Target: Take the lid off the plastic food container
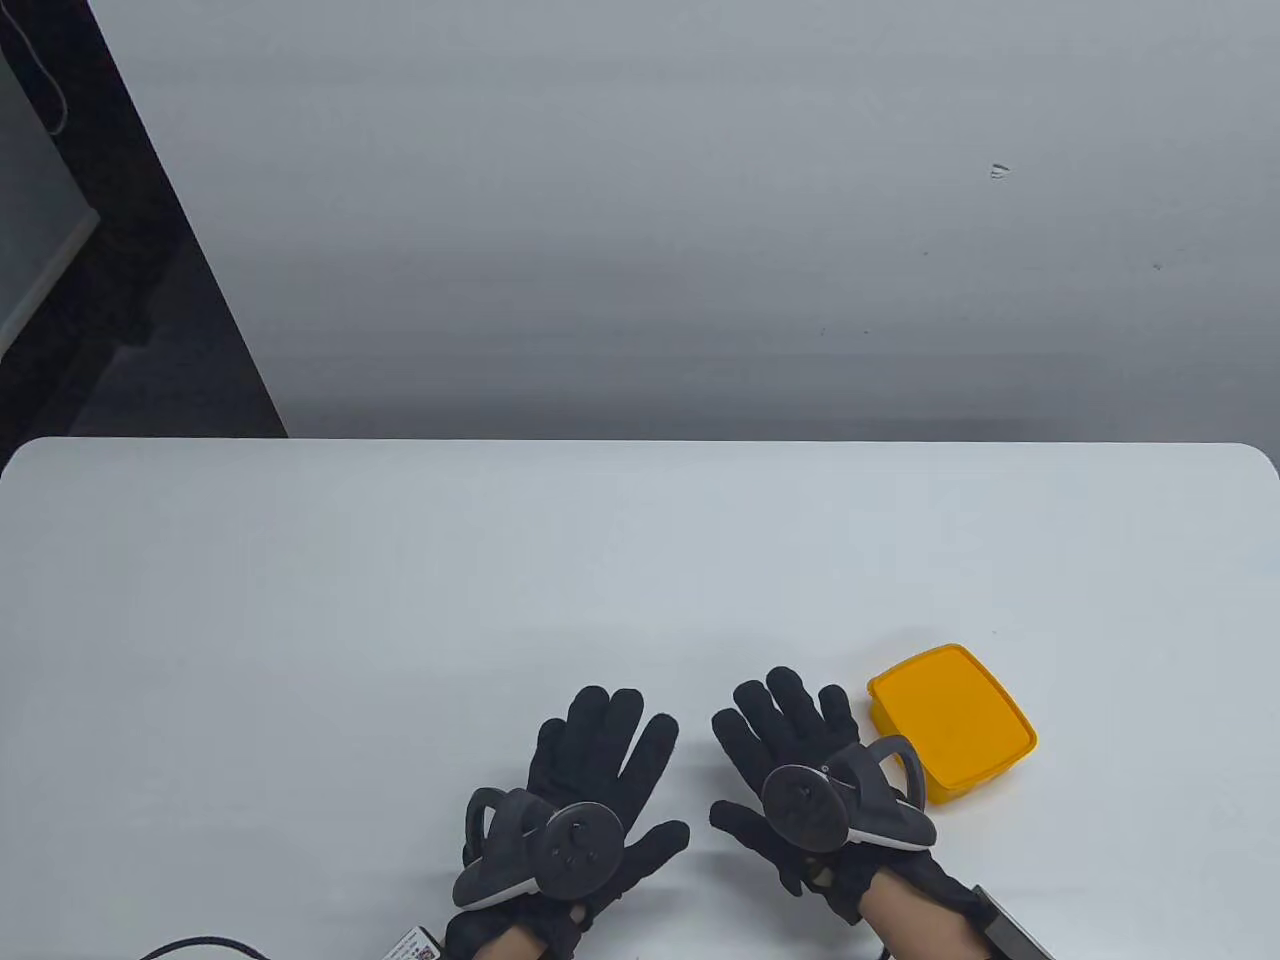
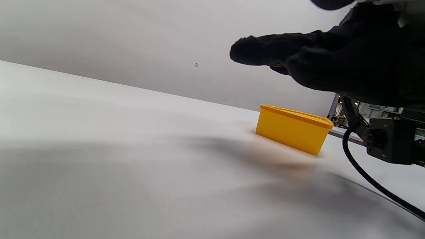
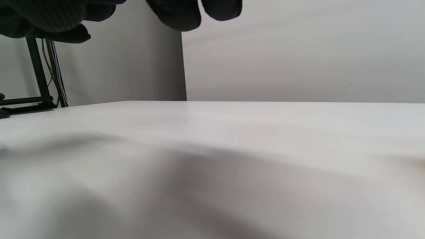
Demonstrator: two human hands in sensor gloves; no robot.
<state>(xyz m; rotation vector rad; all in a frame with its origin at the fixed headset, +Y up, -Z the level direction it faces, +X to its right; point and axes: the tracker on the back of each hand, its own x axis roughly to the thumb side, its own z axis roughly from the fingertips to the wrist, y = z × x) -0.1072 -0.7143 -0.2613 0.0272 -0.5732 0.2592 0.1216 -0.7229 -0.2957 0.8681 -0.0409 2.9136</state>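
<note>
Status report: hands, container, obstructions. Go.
Left hand and right hand open, flat, empty. Yellow container beside right hand, lid on, untouched. Nothing in the way.

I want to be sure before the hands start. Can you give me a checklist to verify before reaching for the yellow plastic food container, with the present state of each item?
1. Yellow rectangular plastic food container stands flat on the white table: ok.
2. Yellow lid is on and looks seated all around: ok on the sides seen, far side cannot tell.
3. Black-gloved right hand is free, fingers spread, just left of the container and not touching it: ok.
4. Black-gloved left hand is free, fingers spread: ok.
5. Container appears in the right wrist view: not ok, only table shows.
6. Lid has a pull tab: cannot tell.
</note>
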